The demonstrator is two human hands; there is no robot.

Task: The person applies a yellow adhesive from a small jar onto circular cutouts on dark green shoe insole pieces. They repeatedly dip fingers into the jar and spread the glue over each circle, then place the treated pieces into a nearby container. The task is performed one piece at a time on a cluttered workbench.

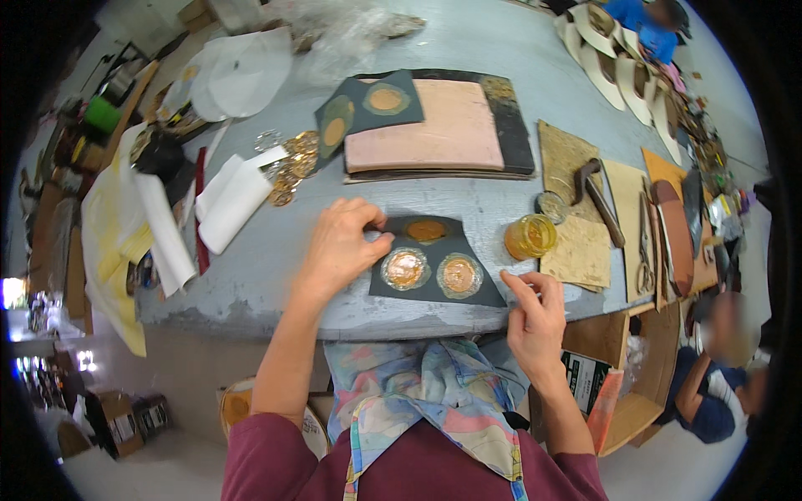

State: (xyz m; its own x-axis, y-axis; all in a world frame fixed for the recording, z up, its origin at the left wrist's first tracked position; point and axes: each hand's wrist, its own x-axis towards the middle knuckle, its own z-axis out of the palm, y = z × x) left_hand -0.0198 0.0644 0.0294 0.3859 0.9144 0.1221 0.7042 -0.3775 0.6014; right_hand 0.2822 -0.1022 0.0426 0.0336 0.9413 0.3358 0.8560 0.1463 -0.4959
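Observation:
A dark grey-green sheet (434, 289) lies flat near the table's front edge. It carries three round pieces: a brownish-gold one (426, 230) at the top and two shiny, wet-looking ones below, left (405, 269) and right (459, 275). My left hand (342, 244) is at the sheet's upper left edge, thumb and index finger closed about its corner. Beside the right corner is my right hand (537, 319), thumb and index finger apart, holding nothing. An open glass jar of amber paste (530, 237) stands just beyond it.
Behind lies a thick pink-topped pad (422, 138) with a similar dark sheet (386, 102) on it. Gold discs (294, 165) and white rolled paper (238, 200) are to the left. Right are tan pieces (576, 250), a curved tool (585, 179) and scissors (644, 267). People sit at the right.

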